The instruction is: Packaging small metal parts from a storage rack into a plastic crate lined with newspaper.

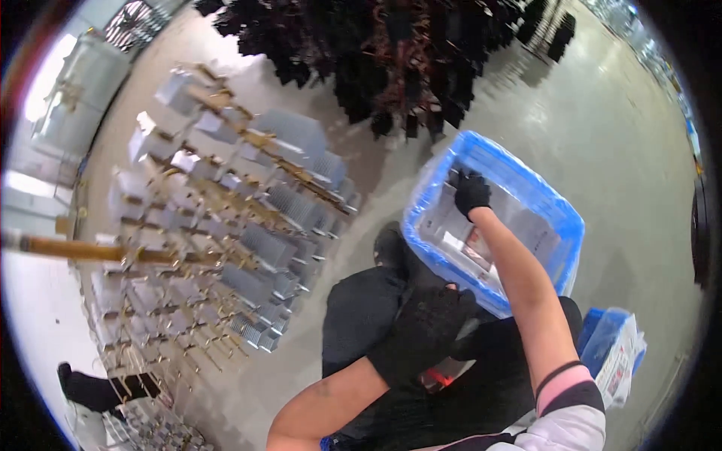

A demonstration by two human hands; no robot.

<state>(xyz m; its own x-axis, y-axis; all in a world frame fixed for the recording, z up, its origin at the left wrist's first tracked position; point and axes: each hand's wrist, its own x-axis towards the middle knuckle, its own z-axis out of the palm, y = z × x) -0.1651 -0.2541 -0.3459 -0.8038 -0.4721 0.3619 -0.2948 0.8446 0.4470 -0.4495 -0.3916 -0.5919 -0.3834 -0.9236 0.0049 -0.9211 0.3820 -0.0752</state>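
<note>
A blue plastic crate [511, 154] with a clear plastic liner stands on the floor in front of me. My right hand [472, 192], in a black glove, reaches inside to its far left corner. Its fingers are bent downward there, and what they close on is too dark to make out. Pale grey sheets [519, 218] and a piece with red print [477, 248] lie in the crate. Nearer to me, my left hand [425, 323], also black-gloved with one bare fingertip, is over my dark trousers beside the crate's near edge. Its fingers blend into the dark cloth.
On the left hangs a rack [248, 135] of brass-coloured hooks carrying many grey finned metal parts [293, 207]. Black parts [406, 60] hang in a dense cluster beyond the crate. A smaller blue bin [605, 338] with printed sheets stands at right. Something red [438, 378] shows below my left hand.
</note>
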